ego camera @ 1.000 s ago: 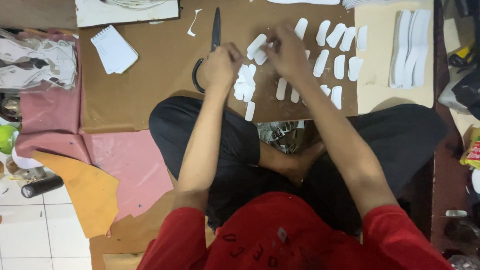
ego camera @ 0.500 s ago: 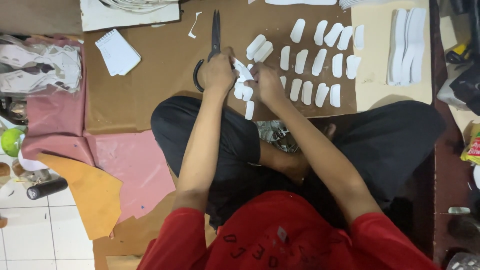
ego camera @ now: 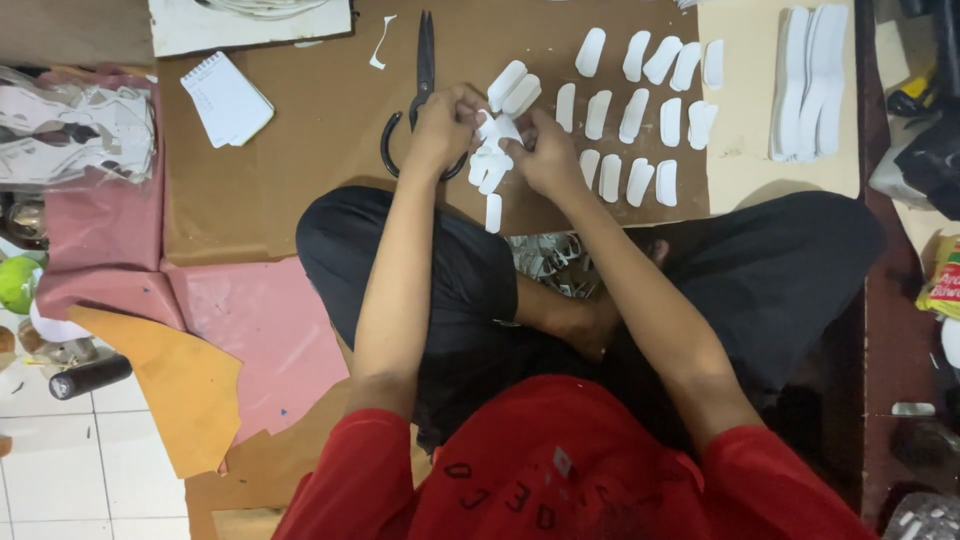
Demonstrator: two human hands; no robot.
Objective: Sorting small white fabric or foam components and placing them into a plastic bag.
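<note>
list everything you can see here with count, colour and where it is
cut pieces: about fifteen, white, in rows on the brown board right of the hands
small stack of pieces: one bunch, white, in the grip of both hands
scissors: one, black, on the board, handles by the left hand
notepad: one, white, upper left of the board
long strips: a few, white, on the cream sheet at upper right
pink sheets: two, left of the legs
orange sheet: one, lower left
black cylinder: one, on the tiled floor
left hand: on the stack
right hand: on the stack
</note>
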